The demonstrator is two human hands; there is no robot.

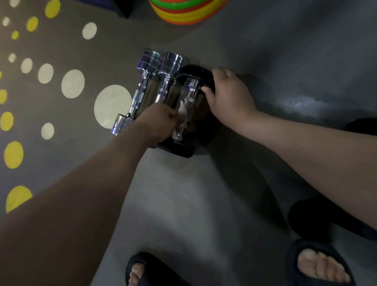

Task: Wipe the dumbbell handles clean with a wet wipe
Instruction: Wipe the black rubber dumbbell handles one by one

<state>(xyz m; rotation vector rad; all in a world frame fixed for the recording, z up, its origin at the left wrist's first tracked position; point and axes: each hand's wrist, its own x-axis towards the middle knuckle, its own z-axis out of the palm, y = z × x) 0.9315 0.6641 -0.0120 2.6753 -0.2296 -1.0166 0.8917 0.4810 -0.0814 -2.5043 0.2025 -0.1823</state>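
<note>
Dark slippers [144, 269] at the bottom edge. Left hand [160, 122] curled round a white wipe [183, 112], pressed on the handle of the black dumbbell [176, 147] lying on the grey floor [202, 207]. Right hand [227, 97] grips its far head. Two chrome dumbbells [140, 96] just left of it. Coloured ring stack [188, 8] beyond

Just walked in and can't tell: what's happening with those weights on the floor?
A person is bent over three dumbbells on the floor. The left hand presses a white wipe against the handle of the black dumbbell, while the right hand grips its far end. Two chrome dumbbells lie beside it, untouched.
</note>
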